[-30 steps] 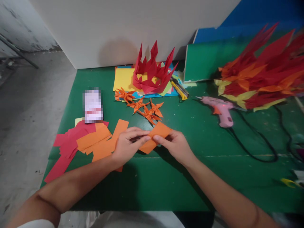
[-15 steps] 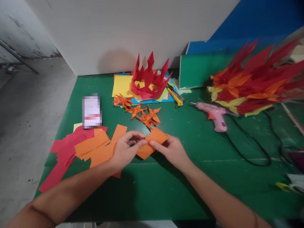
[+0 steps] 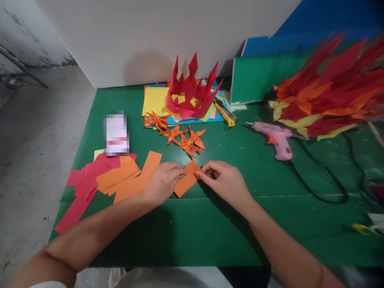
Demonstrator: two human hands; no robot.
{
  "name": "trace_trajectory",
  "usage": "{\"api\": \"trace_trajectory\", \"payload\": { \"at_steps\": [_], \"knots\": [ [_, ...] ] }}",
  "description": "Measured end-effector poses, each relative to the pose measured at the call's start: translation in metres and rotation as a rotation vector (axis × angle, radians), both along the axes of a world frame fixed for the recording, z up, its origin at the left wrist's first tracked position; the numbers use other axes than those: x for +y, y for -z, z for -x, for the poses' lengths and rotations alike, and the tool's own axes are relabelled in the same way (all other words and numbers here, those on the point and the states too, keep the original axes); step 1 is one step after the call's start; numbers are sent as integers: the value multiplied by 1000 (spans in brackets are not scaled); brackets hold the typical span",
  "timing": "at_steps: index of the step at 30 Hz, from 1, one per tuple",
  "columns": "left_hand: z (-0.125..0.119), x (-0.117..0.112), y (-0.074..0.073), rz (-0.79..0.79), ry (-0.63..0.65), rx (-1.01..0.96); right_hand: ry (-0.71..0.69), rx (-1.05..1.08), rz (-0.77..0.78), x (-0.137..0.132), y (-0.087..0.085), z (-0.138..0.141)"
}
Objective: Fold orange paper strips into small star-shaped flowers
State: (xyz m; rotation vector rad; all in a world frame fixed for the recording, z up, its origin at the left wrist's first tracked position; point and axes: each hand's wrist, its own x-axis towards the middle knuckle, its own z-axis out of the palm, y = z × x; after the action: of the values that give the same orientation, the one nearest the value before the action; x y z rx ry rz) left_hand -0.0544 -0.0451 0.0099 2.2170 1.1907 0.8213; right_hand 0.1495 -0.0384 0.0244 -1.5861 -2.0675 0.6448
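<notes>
An orange paper strip (image 3: 186,182) lies on the green table (image 3: 210,236) between my hands, its right end folded over. My left hand (image 3: 163,182) rests on its left part, fingers curled and pressing it down. My right hand (image 3: 223,180) pinches the strip's folded right end with curled fingers. To the left lies a pile of orange and red paper strips (image 3: 111,178). Just beyond my hands sit several small folded orange paper pieces (image 3: 180,136).
A red spiky paper crown (image 3: 192,94) stands on a stack of coloured sheets (image 3: 156,100) at the back. A yellow utility knife (image 3: 225,112), a pink glue gun (image 3: 277,138) with a black cord, and a big red-orange paper piece (image 3: 330,96) lie right. A blurred card (image 3: 116,133) lies left.
The strip's right end has been folded over, so it looks shorter. Both hands have lowered it flat onto the table and now press it.
</notes>
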Motion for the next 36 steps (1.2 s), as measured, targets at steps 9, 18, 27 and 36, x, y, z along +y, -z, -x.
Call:
{"api": "trace_trajectory", "payload": {
  "at_steps": [9,18,27,36],
  "knots": [
    [0,-2,-1,-21,66,208,12,-152,-32,1,2,-3],
    [0,1,-4,-28,38,141,-190,-153,-106,-15,1,14],
    [0,1,-2,-91,27,86,-329,-193,-113,-26,-3,31],
    [1,1,1,-86,7,78,21,-143,-85,9,6,-16]
  ]
}}
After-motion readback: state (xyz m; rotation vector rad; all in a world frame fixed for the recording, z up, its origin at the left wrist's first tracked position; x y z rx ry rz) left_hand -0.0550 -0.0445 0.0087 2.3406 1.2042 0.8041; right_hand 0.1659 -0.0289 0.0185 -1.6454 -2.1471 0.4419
